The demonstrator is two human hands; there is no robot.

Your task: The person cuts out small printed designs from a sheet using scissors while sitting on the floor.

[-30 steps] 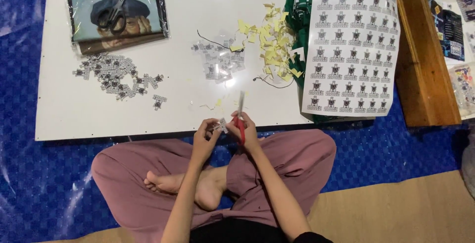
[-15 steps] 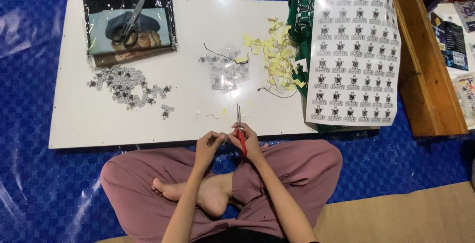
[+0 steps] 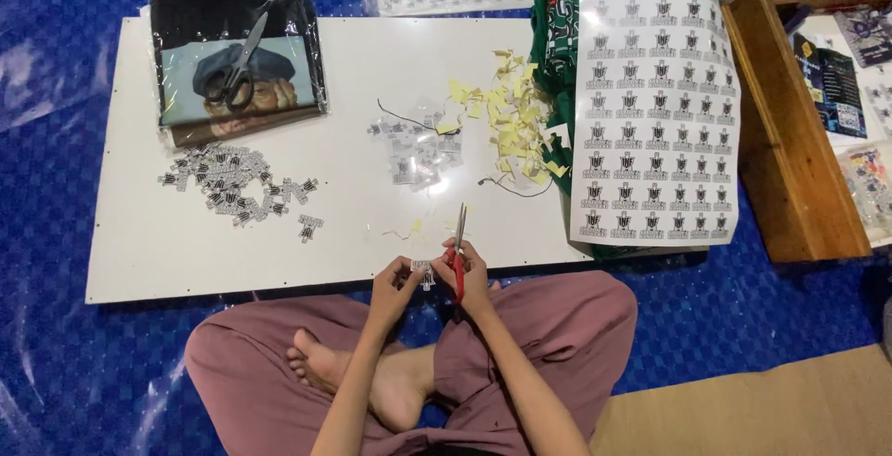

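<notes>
I sit cross-legged at the near edge of the white desk (image 3: 186, 252), both forearms reaching forward from my lap and meeting just over that edge. My right hand (image 3: 469, 275) grips the red-handled scissors (image 3: 459, 252), fingers threaded and closed around the handles, blades pointing away from me over the desk with their tips nearly together. My left hand (image 3: 395, 284) is bent at the wrist, its fingers pinched narrowly on a small printed sticker piece (image 3: 424, 272), held right beside the scissors' handles at the desk's near edge.

Toward the left part of the desk lies a heap of cut stickers (image 3: 237, 187). In the far left corner a bagged picture (image 3: 237, 66) carries a second, grey pair of scissors (image 3: 242, 57). Near the middle sits a small clear stack of pieces (image 3: 413, 149), with yellow paper scraps (image 3: 511, 126) scattered beyond it. A printed sticker sheet (image 3: 655, 103) overhangs the right edge, and a wooden box (image 3: 790, 140) stands just beside it on the blue floor sheet.
</notes>
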